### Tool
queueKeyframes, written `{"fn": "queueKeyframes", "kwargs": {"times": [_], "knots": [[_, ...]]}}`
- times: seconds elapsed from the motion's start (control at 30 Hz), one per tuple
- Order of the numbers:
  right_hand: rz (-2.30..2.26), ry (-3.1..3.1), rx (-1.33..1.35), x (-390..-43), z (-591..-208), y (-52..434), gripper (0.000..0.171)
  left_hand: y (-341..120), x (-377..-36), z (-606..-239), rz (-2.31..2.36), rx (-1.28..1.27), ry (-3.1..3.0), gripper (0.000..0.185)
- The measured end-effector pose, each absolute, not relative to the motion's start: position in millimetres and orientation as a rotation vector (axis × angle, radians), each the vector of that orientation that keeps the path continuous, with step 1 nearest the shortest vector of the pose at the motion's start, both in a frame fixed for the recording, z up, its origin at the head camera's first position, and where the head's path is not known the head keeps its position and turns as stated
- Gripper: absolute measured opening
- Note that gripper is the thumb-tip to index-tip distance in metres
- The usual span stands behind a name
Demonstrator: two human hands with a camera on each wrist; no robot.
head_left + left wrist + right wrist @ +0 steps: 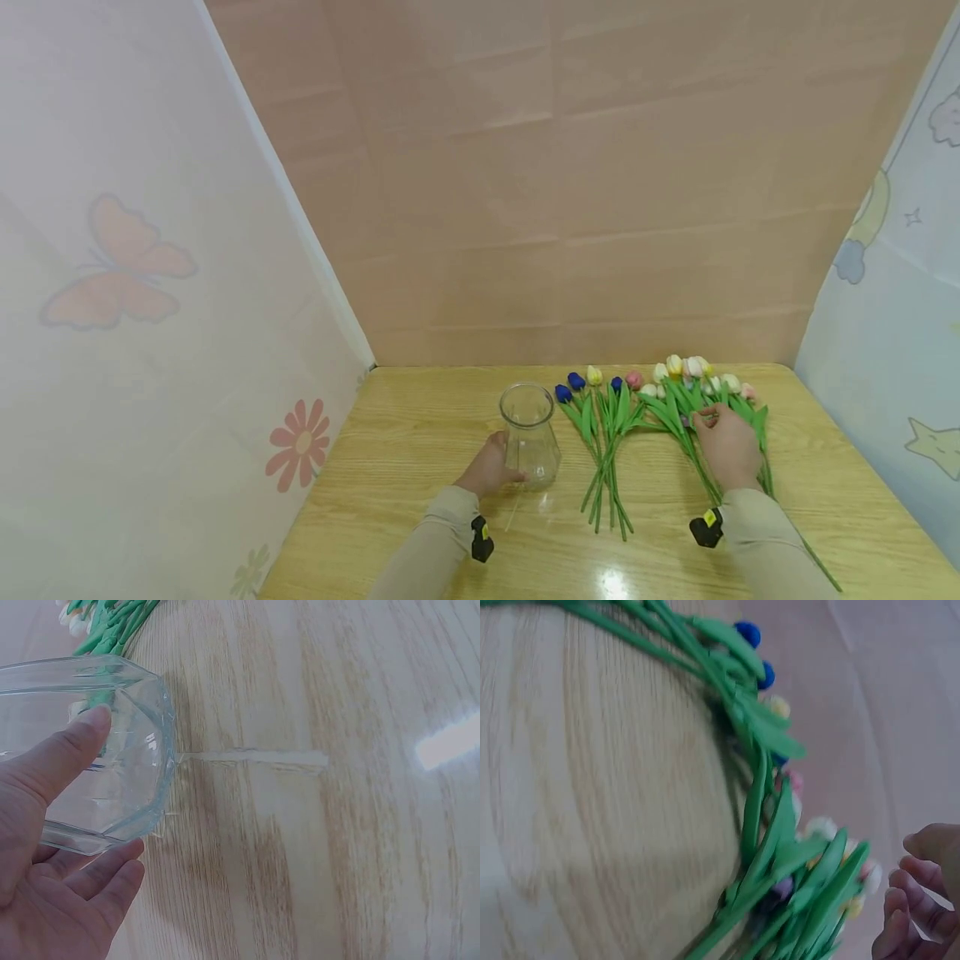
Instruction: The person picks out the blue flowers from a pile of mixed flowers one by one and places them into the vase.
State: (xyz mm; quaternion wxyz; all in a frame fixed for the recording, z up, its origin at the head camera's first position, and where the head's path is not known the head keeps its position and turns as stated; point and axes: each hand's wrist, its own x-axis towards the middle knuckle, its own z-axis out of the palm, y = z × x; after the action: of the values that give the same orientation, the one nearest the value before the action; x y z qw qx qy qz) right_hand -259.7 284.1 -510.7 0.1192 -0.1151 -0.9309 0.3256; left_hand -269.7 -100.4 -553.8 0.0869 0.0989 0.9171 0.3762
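Note:
My left hand [487,468] grips the lower part of a clear glass vase [537,457], whose wide round mouth faces up. In the left wrist view the thumb lies across the glass [139,791], with the other fingers at its opposite side. Over the right-hand bunch of artificial tulips [671,408] is my right hand [730,447], its wrist above the green stems. From the right wrist, that hand's fingers [896,930] look loosely bent with nothing between them, beside the white, pink and yellow blooms. A purple bloom [782,887] sits low among the leaves.
Between the vase and my right hand lies another tulip bunch [611,433], with blue, yellow and pink heads and crossing stems. One long stem [817,558] reaches toward the table's front right. A pale strip [255,757] marks the wooden tabletop [420,417]. Cloth walls [570,208] enclose it.

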Motion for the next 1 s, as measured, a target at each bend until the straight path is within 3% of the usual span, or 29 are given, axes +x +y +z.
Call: {"fn": "queueKeyframes", "kwargs": {"times": [0.3, 0.7, 1.0], "knots": [[0.983, -2.767, -0.182, -266.9, -506.4, 239.6, 0.034, -98.9, -266.5, -547.7, 1.126, 0.271, 2.711, 0.091], [1.066, -2.908, -0.054, -275.7, -536.2, 190.8, 0.020, -99.1, -267.3, -542.2, 1.132, 0.277, 2.720, 0.086], [1.085, -2.987, -0.079, -277.2, -563.7, 182.9, 0.012, -100.3, -270.1, -553.2, 1.161, 0.258, 2.702, 0.088]]}}
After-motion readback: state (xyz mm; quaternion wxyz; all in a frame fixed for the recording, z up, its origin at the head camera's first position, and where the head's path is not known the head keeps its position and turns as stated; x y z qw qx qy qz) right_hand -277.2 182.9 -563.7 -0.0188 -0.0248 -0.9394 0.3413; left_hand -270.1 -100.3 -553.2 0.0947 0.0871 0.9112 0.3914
